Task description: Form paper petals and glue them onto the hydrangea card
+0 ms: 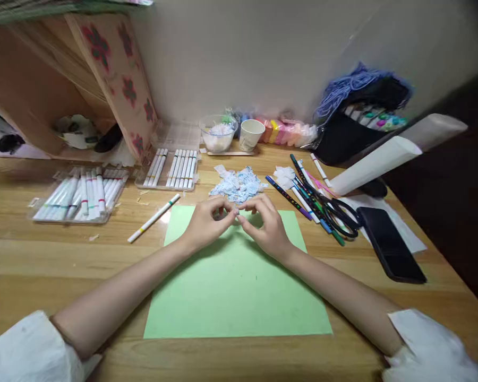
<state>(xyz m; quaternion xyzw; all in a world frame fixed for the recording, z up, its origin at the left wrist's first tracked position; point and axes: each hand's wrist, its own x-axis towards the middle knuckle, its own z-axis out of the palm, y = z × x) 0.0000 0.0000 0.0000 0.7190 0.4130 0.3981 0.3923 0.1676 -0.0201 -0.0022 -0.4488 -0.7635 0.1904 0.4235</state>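
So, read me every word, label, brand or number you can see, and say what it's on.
None can be read.
White markers: any print is too small.
Paper cup: faint marks, too blurred.
Dark pens: specks too small to make out.
Phone: dark screen, no text visible.
Green sheet: a few tiny marks, nothing readable.

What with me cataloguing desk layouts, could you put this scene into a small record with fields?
surface: wooden table
sheet: green sheet, flat on the table
left hand: over the sheet, thumb and finger at a small pale piece
right hand: fingertips at the same piece; whose grip holds it is unclear
beyond the hands: torn blue-and-white scraps
left of the sheet: marker cases, one loose marker
right: pens, black phone
back: clear bowl, cup
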